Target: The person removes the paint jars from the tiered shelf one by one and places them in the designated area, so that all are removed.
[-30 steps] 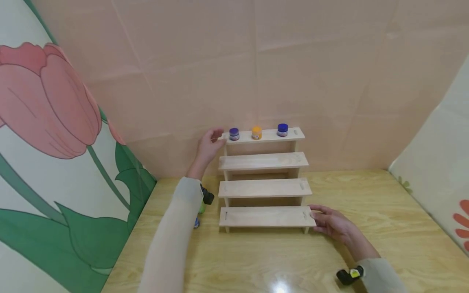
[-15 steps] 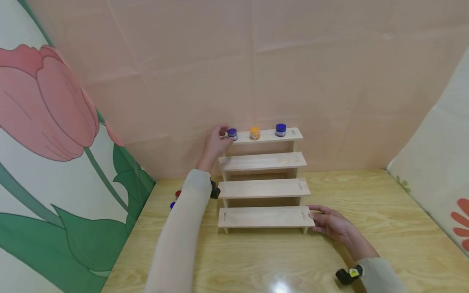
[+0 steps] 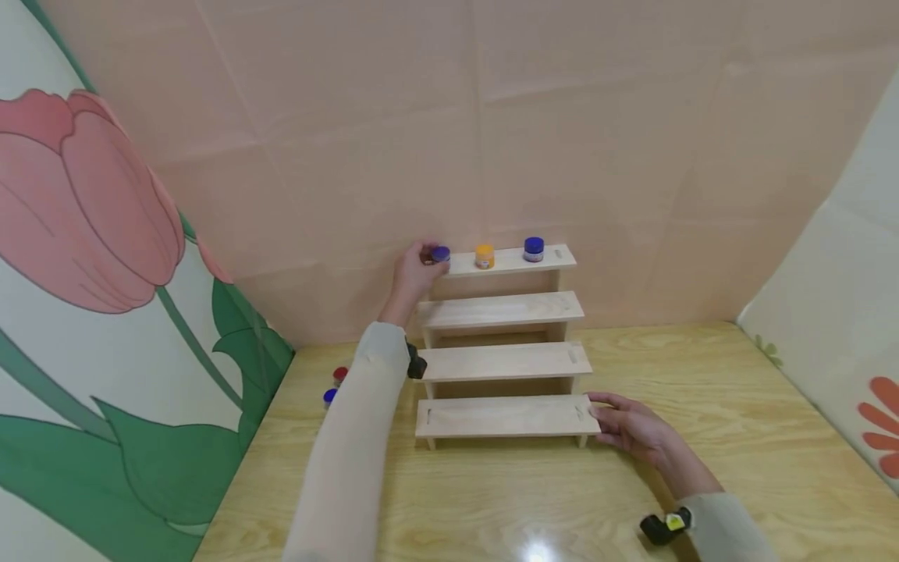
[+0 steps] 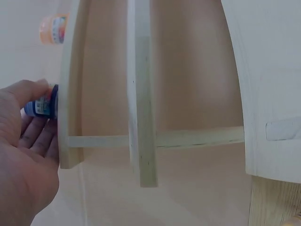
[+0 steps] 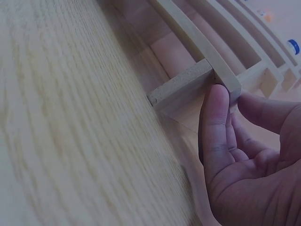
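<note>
A pale wooden stepped rack with several tiers stands against the backdrop. On its top tier, at the left end, my left hand holds a small purple-lidded paint jar between thumb and fingers. The left wrist view shows that jar on its side of the top board, the thumb on one face and the fingers on the other. An orange jar and a blue-lidded jar sit farther right on the same tier. At the lowest board's right end, my right hand pinches the corner between thumb and fingers.
Beside my left sleeve, a red-lidded jar and a blue-lidded jar stand on the wood-grain table, partly hidden by the arm. A pink backdrop rises directly behind the rack.
My left hand has moved right from beside the rack's top tier and closed around the purple-lidded jar. Red and blue lids have come into view left of the sleeve. My right hand keeps its place.
</note>
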`<state>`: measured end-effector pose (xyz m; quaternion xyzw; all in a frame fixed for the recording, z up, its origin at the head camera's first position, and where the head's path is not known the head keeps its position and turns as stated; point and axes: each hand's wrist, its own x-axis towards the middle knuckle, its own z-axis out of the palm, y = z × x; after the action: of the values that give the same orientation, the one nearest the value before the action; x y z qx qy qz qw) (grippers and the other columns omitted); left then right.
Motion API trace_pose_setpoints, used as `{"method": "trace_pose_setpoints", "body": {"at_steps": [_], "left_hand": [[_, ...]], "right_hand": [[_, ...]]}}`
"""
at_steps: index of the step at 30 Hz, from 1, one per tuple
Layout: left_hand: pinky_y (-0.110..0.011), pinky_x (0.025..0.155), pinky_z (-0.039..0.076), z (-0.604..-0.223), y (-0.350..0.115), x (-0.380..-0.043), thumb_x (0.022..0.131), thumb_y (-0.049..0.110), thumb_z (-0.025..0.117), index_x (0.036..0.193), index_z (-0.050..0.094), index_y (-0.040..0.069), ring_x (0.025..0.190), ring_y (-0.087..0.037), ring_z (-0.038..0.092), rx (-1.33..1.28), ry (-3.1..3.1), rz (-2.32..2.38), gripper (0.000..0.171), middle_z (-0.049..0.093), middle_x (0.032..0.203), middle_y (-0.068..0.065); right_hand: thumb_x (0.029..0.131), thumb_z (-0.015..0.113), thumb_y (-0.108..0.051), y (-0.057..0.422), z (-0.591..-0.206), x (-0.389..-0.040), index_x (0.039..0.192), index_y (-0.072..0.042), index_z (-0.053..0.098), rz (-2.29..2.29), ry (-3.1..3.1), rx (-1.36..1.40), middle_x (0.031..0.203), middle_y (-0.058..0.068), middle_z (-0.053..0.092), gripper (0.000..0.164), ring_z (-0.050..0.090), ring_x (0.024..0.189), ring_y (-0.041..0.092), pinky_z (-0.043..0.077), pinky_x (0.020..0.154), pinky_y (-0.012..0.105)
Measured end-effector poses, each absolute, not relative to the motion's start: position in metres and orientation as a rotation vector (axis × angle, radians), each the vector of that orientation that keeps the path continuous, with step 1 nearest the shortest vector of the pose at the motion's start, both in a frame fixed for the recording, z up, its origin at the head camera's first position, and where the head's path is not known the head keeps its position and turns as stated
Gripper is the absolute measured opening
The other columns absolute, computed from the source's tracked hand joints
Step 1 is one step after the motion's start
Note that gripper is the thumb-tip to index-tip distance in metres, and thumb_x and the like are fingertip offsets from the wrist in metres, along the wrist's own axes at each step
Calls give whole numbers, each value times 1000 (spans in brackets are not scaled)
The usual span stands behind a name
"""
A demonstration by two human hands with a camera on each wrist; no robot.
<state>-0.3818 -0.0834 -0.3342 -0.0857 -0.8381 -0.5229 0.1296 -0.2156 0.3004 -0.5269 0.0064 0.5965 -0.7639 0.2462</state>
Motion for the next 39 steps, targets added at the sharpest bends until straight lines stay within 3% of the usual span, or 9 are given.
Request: {"method": "trace_pose_setpoints", "body": {"at_steps": [8, 20, 30, 39], "left_hand": [[-35, 97, 56, -325, -86, -370, 88, 12, 79, 131, 62, 5, 117, -29, 63, -256, -2395, -1579, 46, 66, 125, -16], [-37, 100, 55, -326, -103, -344, 89, 10, 79, 128, 64, 1, 117, -32, 64, -374, -2406, -1524, 43, 67, 125, -19], [-39, 103, 53, -335, -127, -317, 89, 14, 79, 133, 61, 5, 120, -32, 62, -360, -2435, -1566, 49, 64, 128, -17], [-36, 103, 53, -353, -151, -301, 89, 16, 80, 130, 63, 5, 121, -30, 61, -371, -2405, -1584, 46, 66, 126, -16]], "right_hand": [[103, 60, -13, 300, -526, -216, 136, -18, 57, -2075, 1640, 18, 106, 1, 72, 33, 68, 89, 14, 61, 79, 29], [102, 60, -13, 300, -527, -215, 125, -24, 62, -2083, 1637, 25, 105, 0, 73, 25, 68, 88, 13, 61, 79, 29], [103, 59, -12, 299, -528, -215, 117, -28, 65, -2095, 1620, 4, 105, 0, 73, 22, 70, 90, 12, 62, 79, 29], [103, 59, -13, 299, -527, -214, 121, -26, 63, -2092, 1636, -4, 107, -1, 73, 23, 70, 92, 11, 61, 80, 28]]}}
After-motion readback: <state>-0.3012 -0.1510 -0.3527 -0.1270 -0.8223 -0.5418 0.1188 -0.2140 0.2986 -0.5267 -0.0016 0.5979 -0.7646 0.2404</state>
